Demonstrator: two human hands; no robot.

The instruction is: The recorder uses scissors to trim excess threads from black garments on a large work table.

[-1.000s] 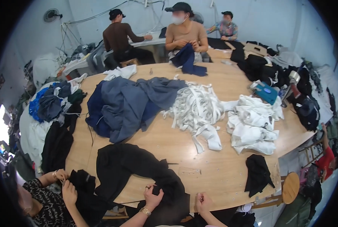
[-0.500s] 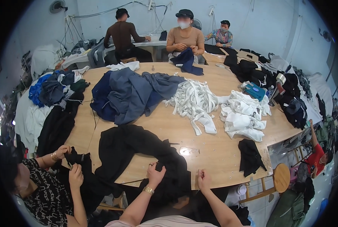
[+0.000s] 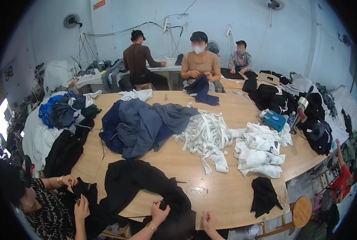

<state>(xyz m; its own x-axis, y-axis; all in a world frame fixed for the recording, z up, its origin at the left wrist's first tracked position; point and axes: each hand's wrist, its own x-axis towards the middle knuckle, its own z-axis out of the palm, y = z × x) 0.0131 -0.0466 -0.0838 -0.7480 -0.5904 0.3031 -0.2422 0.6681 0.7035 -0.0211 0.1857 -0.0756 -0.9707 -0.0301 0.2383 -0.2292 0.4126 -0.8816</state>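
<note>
My left hand [image 3: 160, 213], with a gold bracelet at the wrist, is closed on a bunched part of a black garment [image 3: 128, 176]. The garment lies curved across the near table and hangs over its front edge. To the right, over that edge, my right hand [image 3: 209, 221] has its fingers curled together in a pinch. Whatever sits in those fingers is too small to make out. Further right lies a separate black cloth piece [image 3: 264, 197]. Beyond the garment rests a heap of grey and navy cloth [image 3: 146, 124], beside a tangle of white strips [image 3: 206, 138].
Folded white cloth [image 3: 258, 152] and a teal pouch [image 3: 274, 120] lie at right, near a dark clothes pile [image 3: 318, 132]. A wooden stool [image 3: 302, 212] stands by the right corner. At left, a co-worker's hands [image 3: 81, 208] hold black cloth; others sit across the table.
The view has tilted up, so the table and my hands appear lower. My left hand keeps its hold on the black garment. The far-right co-worker's arm has drawn in toward the dark cloth.
</note>
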